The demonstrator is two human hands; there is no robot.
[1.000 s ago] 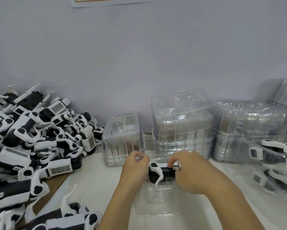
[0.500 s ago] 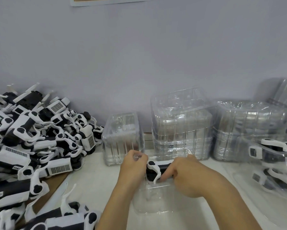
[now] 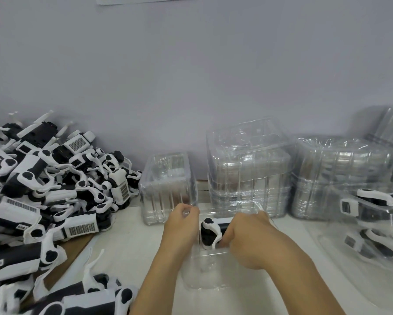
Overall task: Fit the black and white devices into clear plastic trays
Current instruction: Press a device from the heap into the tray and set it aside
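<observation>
A black and white device (image 3: 210, 233) sits partly inside a clear plastic tray (image 3: 204, 273) on the white table in front of me. My right hand (image 3: 250, 239) covers the device's right half, its fingers curled around it and pressing down. My left hand (image 3: 183, 226) pinches the tray's far left edge beside the device. The device's right end is hidden under my right hand.
A big heap of black and white devices (image 3: 48, 189) fills the left side. Stacks of empty clear trays (image 3: 168, 185) (image 3: 247, 171) (image 3: 341, 176) stand along the wall. Packed trays with devices (image 3: 372, 219) lie at the right.
My right hand slid over the device and pushed it lower into the tray. The left hand stayed on the tray's edge.
</observation>
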